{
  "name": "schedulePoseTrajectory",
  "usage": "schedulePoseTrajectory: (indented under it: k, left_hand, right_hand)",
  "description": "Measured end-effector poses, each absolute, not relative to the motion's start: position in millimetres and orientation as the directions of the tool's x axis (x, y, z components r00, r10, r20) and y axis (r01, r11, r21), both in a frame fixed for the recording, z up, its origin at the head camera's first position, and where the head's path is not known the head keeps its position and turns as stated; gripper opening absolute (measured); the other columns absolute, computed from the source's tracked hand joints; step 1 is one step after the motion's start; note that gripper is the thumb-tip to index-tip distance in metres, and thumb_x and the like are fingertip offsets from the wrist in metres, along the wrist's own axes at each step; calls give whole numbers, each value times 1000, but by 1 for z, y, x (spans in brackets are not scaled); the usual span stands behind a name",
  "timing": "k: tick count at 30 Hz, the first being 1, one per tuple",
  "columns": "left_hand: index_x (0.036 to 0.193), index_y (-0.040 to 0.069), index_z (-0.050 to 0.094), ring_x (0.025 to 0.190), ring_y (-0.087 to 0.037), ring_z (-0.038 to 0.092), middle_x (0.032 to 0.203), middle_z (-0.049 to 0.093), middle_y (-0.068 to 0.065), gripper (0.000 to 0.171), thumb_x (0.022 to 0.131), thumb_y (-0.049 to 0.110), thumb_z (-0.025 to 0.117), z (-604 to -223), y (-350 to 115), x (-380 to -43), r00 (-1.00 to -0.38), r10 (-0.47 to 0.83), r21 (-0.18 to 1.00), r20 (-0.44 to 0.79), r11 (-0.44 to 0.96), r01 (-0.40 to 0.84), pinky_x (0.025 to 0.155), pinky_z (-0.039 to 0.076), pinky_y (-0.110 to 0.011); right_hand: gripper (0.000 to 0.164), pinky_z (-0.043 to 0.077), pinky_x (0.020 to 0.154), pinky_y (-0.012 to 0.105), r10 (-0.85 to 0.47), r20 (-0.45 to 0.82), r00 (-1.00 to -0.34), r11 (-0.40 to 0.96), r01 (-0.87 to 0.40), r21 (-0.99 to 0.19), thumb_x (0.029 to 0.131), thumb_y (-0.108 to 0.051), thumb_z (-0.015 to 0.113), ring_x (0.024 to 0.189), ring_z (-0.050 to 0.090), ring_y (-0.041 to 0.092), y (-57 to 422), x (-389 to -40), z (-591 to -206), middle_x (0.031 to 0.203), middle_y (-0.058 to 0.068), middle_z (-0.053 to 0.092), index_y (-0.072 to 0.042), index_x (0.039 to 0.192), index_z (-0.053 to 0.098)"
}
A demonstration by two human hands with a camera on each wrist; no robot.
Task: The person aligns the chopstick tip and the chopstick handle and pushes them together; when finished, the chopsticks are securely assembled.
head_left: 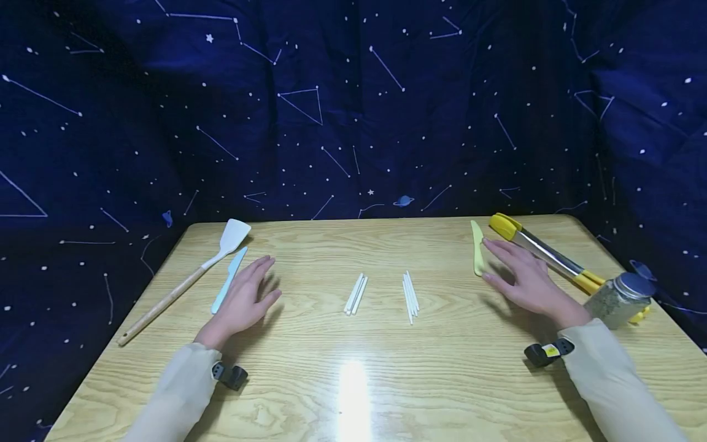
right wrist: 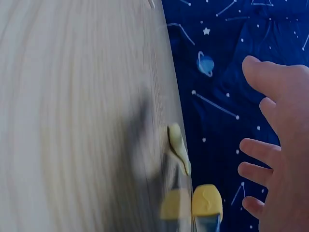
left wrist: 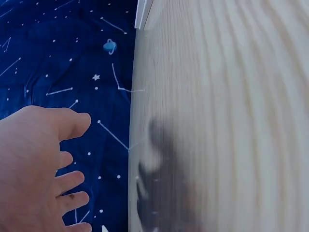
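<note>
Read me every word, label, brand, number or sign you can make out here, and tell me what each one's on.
No text can be read.
Label on the right wrist's camera: its marks are too small to read.
Tongs: a curved mark on the yellow tip, too blurred to read.
Curtain: stars, lines and planets, no words visible.

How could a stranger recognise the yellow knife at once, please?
On the wooden table, look to the far right part, near the person's right hand. There the yellow knife lies just left of the tongs. It is pale and one colour throughout, while the tongs have shiny metal between bright yellow ends.
</note>
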State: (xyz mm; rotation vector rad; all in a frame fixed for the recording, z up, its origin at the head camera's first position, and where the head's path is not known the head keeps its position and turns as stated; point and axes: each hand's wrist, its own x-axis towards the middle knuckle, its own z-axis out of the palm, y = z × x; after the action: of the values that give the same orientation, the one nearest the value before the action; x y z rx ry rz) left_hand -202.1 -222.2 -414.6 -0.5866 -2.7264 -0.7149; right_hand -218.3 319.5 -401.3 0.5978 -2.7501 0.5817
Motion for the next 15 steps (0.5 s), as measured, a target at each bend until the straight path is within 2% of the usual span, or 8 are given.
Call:
schedulePoseTrajectory:
  k: [7,11,15]
  left_hand:
    - [136,-4,48,127,-39,45,137,50,-22,54,89,16,67,-416,-205,-206,-871,334,469,359,743,478,102,36,-59]
    - [127,-2,57,99,-31,53,111,60,-17,43,88,15,68,-418,-196,-207,-870,341,495,357,721,486,84,44,-42]
    - [121,-2,61,75,-17,47,87,57,-6,35,89,12,67,-423,-187,-208,-884,352,573,308,673,467,68,39,-28]
  right_hand:
    - [67,27,94,69,-399,379,-835,779,-526,-342,87,-20,69,126,36,49,302,-220,-401,142,25,40,-18,148,39]
    - [57,33,94,65,-422,383,-822,761,-550,-344,88,-13,68,123,40,46,290,-223,-404,138,25,42,-13,141,48]
    - [44,43,84,49,-415,349,-840,766,-530,-365,89,-7,66,104,50,35,278,-225,-408,124,21,50,-10,133,58]
